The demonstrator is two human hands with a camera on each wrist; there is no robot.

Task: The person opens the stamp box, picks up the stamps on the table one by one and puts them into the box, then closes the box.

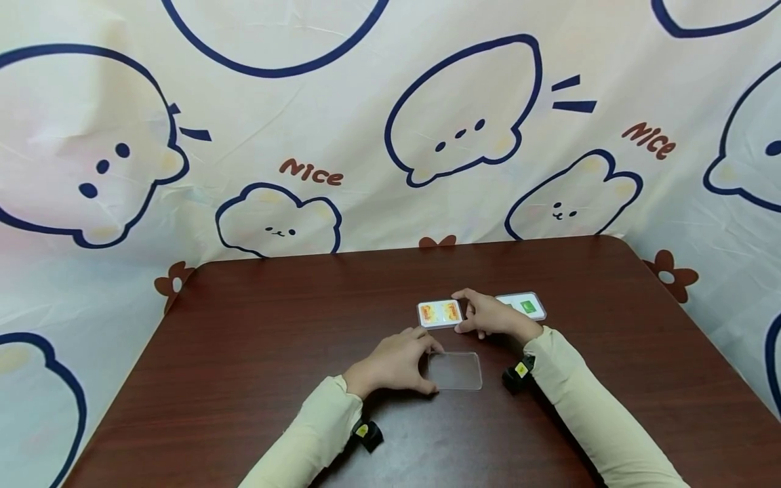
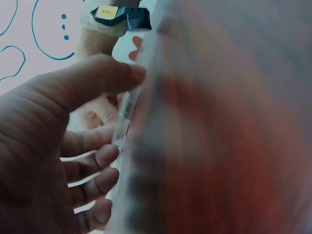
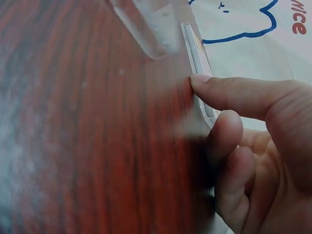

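Note:
A clear, shallow plastic lid (image 1: 456, 372) is low over the table in front of me. My left hand (image 1: 393, 360) grips its left end, thumb on the near edge and forefinger on the far one; the left wrist view shows the thumb against the lid's edge (image 2: 127, 105). Just beyond lies a flat clear case (image 1: 438, 314) holding two cards with orange and yellow print. My right hand (image 1: 493, 316) holds this case by its right end, thumb at the near corner, forefinger at the far corner. In the right wrist view, the thumb presses on the case's side (image 3: 191, 48).
A second flat case (image 1: 529, 305) with a green picture lies behind the right hand, partly covered by it. The dark brown wooden table (image 1: 274, 325) reaches back to a printed cloth backdrop (image 1: 366, 122). Black wrist cameras hang beneath both cream sleeves (image 1: 598, 413).

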